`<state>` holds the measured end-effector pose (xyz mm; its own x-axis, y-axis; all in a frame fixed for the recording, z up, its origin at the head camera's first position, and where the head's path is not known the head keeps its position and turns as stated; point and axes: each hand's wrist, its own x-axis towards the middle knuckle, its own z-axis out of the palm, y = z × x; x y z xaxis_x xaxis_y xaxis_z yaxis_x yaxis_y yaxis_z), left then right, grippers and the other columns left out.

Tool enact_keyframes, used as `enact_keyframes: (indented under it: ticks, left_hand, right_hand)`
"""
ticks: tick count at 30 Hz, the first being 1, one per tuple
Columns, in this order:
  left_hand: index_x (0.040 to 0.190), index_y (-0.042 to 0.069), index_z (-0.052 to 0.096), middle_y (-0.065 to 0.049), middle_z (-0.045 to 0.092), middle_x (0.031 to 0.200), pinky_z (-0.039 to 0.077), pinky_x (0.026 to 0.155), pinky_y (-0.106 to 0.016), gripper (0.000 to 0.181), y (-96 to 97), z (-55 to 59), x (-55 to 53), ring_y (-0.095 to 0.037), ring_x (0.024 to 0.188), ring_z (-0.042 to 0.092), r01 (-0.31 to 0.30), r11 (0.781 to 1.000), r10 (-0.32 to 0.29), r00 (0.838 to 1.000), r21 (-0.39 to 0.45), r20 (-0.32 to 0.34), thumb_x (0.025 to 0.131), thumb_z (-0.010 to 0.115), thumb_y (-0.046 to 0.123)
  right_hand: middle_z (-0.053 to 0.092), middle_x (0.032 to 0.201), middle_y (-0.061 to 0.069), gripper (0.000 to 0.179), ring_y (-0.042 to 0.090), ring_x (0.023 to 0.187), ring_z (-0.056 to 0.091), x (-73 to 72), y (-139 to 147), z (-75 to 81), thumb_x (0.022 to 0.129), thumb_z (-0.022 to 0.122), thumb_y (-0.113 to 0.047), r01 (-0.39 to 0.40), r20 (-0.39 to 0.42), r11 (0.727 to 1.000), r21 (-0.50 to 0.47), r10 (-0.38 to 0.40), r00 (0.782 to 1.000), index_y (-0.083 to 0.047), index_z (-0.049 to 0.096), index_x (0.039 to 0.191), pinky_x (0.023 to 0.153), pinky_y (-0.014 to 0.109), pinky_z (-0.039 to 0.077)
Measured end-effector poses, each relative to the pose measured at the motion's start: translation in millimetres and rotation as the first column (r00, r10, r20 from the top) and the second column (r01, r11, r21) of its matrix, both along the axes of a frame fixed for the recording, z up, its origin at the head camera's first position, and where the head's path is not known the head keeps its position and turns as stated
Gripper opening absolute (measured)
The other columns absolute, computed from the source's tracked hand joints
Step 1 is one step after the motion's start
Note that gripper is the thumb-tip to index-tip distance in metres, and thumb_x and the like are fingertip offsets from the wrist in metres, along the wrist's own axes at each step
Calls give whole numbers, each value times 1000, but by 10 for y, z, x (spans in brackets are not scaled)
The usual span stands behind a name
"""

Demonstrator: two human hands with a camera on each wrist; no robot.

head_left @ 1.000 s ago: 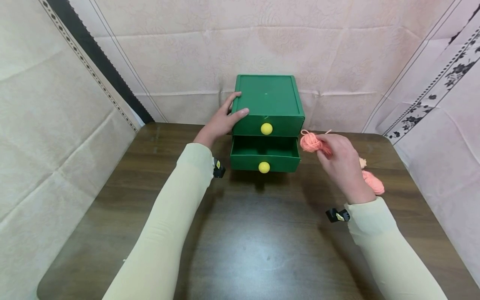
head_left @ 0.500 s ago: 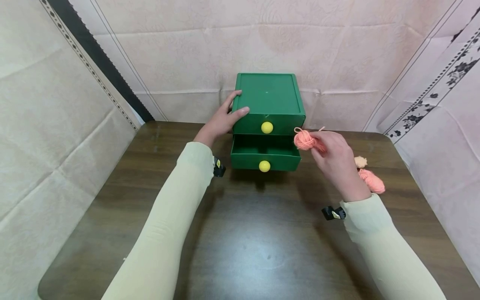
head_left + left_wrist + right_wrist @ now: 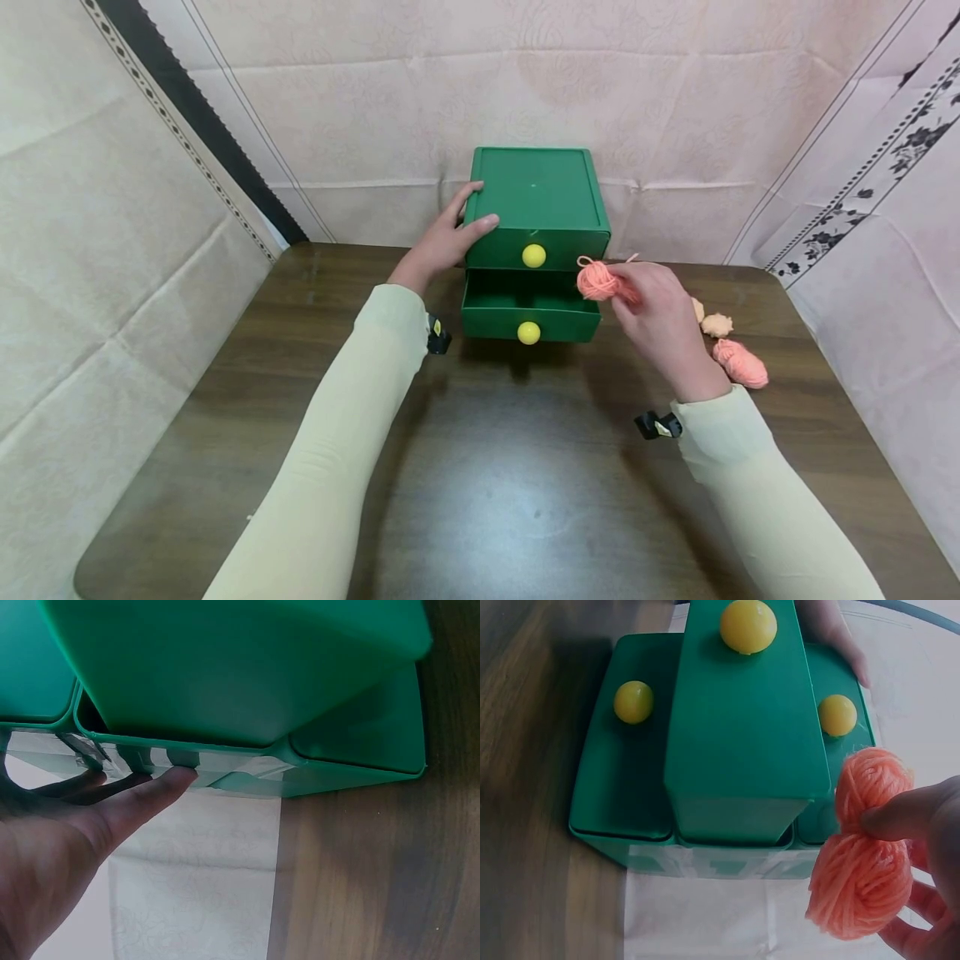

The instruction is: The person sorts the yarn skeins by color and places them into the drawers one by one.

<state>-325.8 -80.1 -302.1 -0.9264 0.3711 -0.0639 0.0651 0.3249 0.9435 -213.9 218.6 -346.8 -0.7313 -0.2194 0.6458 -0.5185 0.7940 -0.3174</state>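
A green drawer cabinet (image 3: 536, 187) with yellow knobs stands at the back of the table; its middle drawer (image 3: 491, 323) is pulled out, and the visible part of its inside holds nothing. My left hand (image 3: 442, 237) steadies the cabinet's left side with extended fingers, thumb at the top front edge; the left wrist view shows the fingers (image 3: 154, 796) along the side. My right hand (image 3: 660, 321) pinches a coral yarn skein (image 3: 862, 881) by its narrow middle. In the head view, the skein overlaps the drawer's right end, above its rim.
Right of the cabinet, another coral yarn skein (image 3: 740, 364) lies on the wooden table (image 3: 480, 467) beside small pale peach pieces (image 3: 717, 325). A cream cloth wall (image 3: 360, 125) rises directly behind the cabinet.
My right hand has moved left with the coral yarn skein, from beside the cabinet to the drawer's right end. More of the peach pieces shows. My left hand stays put.
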Motion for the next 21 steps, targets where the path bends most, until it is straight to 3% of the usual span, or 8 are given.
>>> enact_keyframes:
  ticks: [21]
  left_hand:
    - [151,45,15,-11,24,157,48,96,-53,73,-2,-8,5,-33,127,48,2,1000,-2,1000,16,5,93,57,49]
  right_hand:
    - [67,112,16,32,36,115,56,-40,-196,-17,82,70,1,-43,15,999,-6,43,999,-3,65,114,101,49,42]
